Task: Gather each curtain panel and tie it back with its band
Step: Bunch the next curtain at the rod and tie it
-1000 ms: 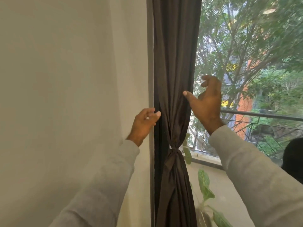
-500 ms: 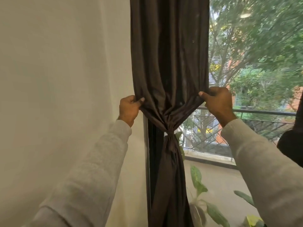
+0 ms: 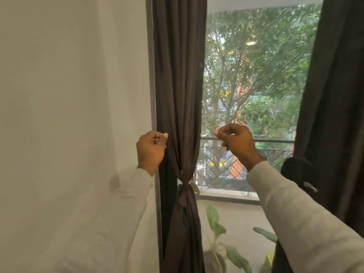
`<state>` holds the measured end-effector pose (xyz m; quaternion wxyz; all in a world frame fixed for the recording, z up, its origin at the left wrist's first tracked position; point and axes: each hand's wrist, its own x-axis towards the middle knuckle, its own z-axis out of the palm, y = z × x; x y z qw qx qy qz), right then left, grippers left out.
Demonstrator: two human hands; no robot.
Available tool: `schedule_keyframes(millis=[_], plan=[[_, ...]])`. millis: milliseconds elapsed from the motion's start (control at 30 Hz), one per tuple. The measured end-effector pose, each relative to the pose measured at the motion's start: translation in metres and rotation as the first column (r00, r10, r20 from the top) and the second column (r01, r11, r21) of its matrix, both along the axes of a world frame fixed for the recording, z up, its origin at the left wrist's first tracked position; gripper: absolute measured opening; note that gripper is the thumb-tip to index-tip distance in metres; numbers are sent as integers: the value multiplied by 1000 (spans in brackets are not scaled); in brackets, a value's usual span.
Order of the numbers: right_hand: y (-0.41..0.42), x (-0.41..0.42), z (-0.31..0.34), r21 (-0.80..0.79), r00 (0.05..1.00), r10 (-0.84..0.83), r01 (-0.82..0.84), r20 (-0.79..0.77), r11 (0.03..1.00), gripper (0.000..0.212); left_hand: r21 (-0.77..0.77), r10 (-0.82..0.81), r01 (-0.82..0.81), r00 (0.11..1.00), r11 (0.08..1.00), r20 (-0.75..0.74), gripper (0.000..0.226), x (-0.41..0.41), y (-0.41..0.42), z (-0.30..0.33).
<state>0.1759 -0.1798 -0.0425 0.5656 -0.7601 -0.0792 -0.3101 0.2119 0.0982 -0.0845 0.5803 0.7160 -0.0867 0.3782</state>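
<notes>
The pale wall (image 3: 69, 115) fills the left half of the frame. Right of it the window (image 3: 256, 85) shows green trees and a balcony railing (image 3: 275, 141). The left curtain panel (image 3: 179, 75) hangs down the centre, gathered and cinched low in the frame by its band (image 3: 184, 187), with the cloth flaring out again below. A second dark curtain panel (image 3: 334, 95) runs down the right edge. Your left hand (image 3: 151, 149), fingers curled, sits at the left edge of the gathered panel, thumb against the fabric; whether it pinches a fold you cannot tell. Your right hand (image 3: 237, 143) is clear of the cloth, curled on nothing, thumb meeting forefinger. Potted leaves (image 3: 215, 223) sit at the bottom centre.
</notes>
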Motion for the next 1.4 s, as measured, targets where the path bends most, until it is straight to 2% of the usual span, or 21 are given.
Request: schedule_keyframes(millis=[133, 233, 367, 433, 533, 667, 767, 867, 967, 1067, 1200, 1267, 1400], plan=[[-40, -27, -3, -38, 999, -28, 27, -25, 999, 21, 62, -32, 28, 998, 998, 62, 24, -15, -44, 2], [-92, -47, -3, -76, 994, -112, 111, -13, 991, 16, 107, 15, -31, 989, 994, 149, 31, -28, -88, 9], [-169, -73, -7, -95, 987, -159, 159, 7, 983, 14, 67, 64, -86, 959, 994, 275, 31, -62, -159, 16], [-206, -88, -5, -103, 988, -153, 152, 7, 983, 16, 37, 92, -107, 956, 994, 278, 28, -71, -195, 20], [-246, -113, 2, -88, 997, -81, 81, 1, 993, 14, 39, 64, -76, 966, 996, 251, 26, -80, -243, 29], [-279, -145, 16, -120, 992, 125, -122, 19, 985, 7, 113, -24, -3, 973, 994, 232, 33, -88, -301, 58], [-306, -156, 38, -116, 984, 138, -124, 116, 985, 9, 131, -53, 22, 971, 991, 231, 29, -86, -338, 94], [-328, -154, 67, -60, 969, 38, -24, 243, 998, 8, 174, -68, 23, 964, 984, 258, 31, -80, -368, 135], [-347, -143, 102, -22, 919, -126, 144, 373, 989, 8, 199, -67, 2, 945, 980, 319, 40, -77, -396, 178], [-362, -125, 141, 25, 788, -319, 360, 527, 932, 8, 219, -90, 14, 937, 976, 337, 48, -70, -418, 221], [-377, -104, 189, 71, 582, -534, 633, 613, 771, 6, 254, -134, 42, 924, 966, 358, 78, -56, -435, 271], [-383, -96, 214, 47, 561, -571, 687, 600, 725, 13, 242, -132, 43, 922, 969, 364, 86, -51, -440, 297], [-390, -79, 264, -2, 597, -550, 679, 584, 734, 18, 261, -217, 126, 907, 957, 360, 97, -42, -450, 345]])
